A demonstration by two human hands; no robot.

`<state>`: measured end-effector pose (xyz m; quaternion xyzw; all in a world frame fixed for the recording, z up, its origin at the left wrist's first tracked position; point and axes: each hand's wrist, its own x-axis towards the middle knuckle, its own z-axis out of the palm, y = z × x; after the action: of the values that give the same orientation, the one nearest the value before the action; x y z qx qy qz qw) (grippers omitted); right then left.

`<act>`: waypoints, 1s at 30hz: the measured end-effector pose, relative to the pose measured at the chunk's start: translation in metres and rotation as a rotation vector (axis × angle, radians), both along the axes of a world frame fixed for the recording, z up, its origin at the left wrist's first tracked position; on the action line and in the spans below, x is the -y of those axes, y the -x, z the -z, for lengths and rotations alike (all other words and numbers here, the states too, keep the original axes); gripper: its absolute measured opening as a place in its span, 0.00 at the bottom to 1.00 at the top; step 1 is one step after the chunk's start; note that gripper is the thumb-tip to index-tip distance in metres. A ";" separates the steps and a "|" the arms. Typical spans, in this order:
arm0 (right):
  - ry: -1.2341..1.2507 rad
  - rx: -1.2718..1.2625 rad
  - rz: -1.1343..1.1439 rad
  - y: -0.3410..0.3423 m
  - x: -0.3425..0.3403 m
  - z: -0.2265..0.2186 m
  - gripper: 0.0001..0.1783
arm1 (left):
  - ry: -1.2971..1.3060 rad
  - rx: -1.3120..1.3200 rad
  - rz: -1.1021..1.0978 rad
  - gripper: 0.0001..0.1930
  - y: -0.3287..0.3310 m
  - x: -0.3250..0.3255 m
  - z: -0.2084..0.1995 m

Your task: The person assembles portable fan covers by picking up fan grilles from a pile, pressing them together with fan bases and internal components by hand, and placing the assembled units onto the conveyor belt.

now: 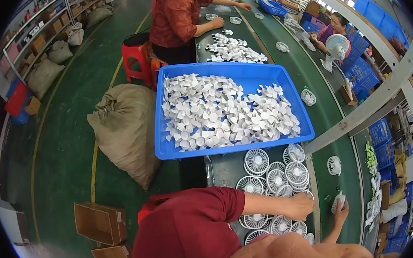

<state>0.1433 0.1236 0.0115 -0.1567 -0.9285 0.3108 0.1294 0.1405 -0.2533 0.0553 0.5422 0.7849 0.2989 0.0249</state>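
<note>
My left hand (pixel 301 207) reaches across the heap of white round fan grilles (pixel 280 224) on the bench. Its fingers are curled at the right edge of the heap, and what they hold, if anything, is hidden. Over the green conveyor belt, my right hand (pixel 340 214) grips a white plastic fan part (pixel 338 201), whose exact kind is too small to tell. Another white grille (pixel 334 165) lies on the belt beyond that hand. More grilles (pixel 256 162) are stacked up to the near side of a blue tray (pixel 162 147).
White fan blades (pixel 205 112) fill much of the tray. A metal frame post (pixel 359 102) slants across the belt. Left of the bench stand a bulging sack (pixel 126 130) and open cardboard boxes (pixel 100 223). Co-workers sit farther along, one in a patterned red shirt (pixel 173 15) near a red stool (pixel 135 62).
</note>
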 end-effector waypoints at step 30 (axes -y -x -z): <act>0.799 -0.442 -0.359 -0.052 0.288 -0.068 0.43 | -1.219 0.640 -0.095 0.19 -0.010 0.021 -0.049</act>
<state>0.1958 -0.1640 0.0791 0.0383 -0.6994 0.6858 0.1973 0.1500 -0.2738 0.1045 0.3096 0.4537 0.8330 -0.0670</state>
